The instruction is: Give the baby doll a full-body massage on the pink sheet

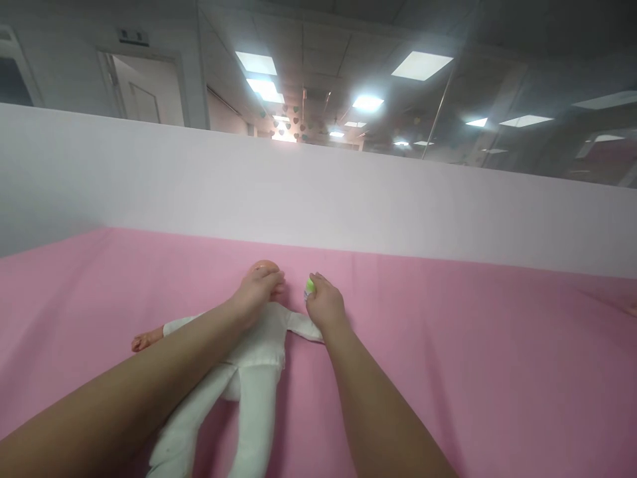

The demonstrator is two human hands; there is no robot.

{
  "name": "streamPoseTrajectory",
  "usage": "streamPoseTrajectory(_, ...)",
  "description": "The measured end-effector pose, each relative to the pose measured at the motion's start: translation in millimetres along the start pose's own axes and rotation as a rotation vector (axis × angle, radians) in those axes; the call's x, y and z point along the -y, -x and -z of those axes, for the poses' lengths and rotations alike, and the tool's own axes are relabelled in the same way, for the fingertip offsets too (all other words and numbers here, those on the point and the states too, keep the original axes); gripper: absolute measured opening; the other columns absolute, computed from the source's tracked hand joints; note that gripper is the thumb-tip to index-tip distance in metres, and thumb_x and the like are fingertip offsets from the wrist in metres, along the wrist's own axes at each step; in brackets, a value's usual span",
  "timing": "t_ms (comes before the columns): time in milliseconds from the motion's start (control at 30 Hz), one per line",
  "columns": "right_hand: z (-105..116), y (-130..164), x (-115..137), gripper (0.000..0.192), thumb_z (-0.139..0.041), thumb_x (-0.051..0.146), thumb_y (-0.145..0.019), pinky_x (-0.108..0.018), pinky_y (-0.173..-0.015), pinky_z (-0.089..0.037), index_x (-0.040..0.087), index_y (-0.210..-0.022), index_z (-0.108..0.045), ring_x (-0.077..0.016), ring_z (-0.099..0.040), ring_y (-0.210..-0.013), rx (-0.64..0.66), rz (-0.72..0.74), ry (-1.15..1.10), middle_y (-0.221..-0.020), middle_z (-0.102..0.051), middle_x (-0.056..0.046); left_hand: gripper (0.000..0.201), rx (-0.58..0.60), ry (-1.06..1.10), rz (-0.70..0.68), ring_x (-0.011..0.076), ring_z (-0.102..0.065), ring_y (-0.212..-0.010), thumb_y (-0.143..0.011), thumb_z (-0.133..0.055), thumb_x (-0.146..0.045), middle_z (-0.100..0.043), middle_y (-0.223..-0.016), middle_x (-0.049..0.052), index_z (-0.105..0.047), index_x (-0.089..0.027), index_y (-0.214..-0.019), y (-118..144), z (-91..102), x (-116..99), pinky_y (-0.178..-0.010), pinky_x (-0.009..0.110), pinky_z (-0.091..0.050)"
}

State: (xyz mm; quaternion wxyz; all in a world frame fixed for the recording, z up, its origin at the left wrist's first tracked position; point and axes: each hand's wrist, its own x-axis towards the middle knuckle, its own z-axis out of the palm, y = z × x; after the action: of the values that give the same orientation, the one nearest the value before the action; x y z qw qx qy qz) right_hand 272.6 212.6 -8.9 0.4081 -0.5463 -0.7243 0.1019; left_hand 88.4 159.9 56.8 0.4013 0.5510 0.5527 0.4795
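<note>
A baby doll [263, 345] with a white cloth body lies on its back on the pink sheet, its head away from me. My left hand [259, 289] lies over the doll's head [263, 264], fingers stretched across the face and hiding most of it. My left forearm crosses the doll's chest and one arm. Just to the right of the head, my right hand [326, 302] is closed on a small lime-green and whitish object [309, 288]. Most of that object is hidden by the fingers, so its kind is unclear. My right wrist covers the end of the doll's other arm.
The pink sheet [497, 358] spreads wide on both sides. Behind it stands a low white wall [318, 192], with glass above. Beyond are ceiling lights and a door [146, 89]. At the far right edge is a small skin-toned shape [632, 310], too blurred to name.
</note>
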Motion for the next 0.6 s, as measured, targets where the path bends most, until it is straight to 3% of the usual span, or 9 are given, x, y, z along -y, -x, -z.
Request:
streamPoseTrajectory(100,1.8,-0.9,1.3,0.063,-0.050,0.003,-0.080,-0.041,-0.121,-0.036,0.019,-0.139,-0.060,-0.0232,-0.047,-0.143,0.020,0.005,-0.009,-0.151,-0.054,-0.008,0.034,0.094,0.217,0.190,0.0244,-0.072,-0.079,-0.089,-0.058,-0.053,-0.071,-0.087,0.013,-0.058,-0.019,-0.091,-12.6,-31.0,-4.2,-0.079,0.040,-0.061)
streamPoseTrajectory(267,3.8,-1.9,3.4,0.058,-0.048,0.003,-0.083,-0.040,-0.119,-0.038,0.019,-0.137,-0.062,-0.0228,-0.049,-0.141,0.053,0.033,0.041,-0.148,-0.056,-0.009,0.032,0.073,0.416,0.374,0.0184,-0.064,-0.063,-0.096,-0.055,-0.050,-0.059,-0.068,0.004,-0.052,-0.020,-0.088,-31.2,-61.0,5.5,-0.066,0.033,-0.058)
streamPoseTrajectory(433,4.7,-1.1,4.7,0.050,-0.050,0.009,-0.089,-0.039,-0.116,-0.040,0.019,-0.136,-0.062,-0.0240,-0.054,-0.136,0.061,0.056,0.128,-0.143,-0.060,-0.010,0.029,0.040,0.498,0.434,0.0112,-0.056,-0.060,-0.100,-0.057,-0.042,-0.058,-0.075,-0.001,-0.058,-0.014,-0.093,-36.1,-62.5,13.1,-0.058,0.026,-0.051)
streamPoseTrajectory(600,4.9,-0.6,5.0,0.050,-0.051,0.010,-0.088,-0.036,-0.114,-0.042,0.018,-0.136,-0.062,-0.0238,-0.055,-0.134,0.048,0.065,0.187,-0.142,-0.061,-0.010,0.025,0.026,0.546,0.433,0.0115,-0.057,-0.061,-0.097,-0.063,-0.037,-0.061,-0.075,0.000,-0.062,-0.013,-0.088,-29.8,-56.5,13.6,-0.061,0.026,-0.051)
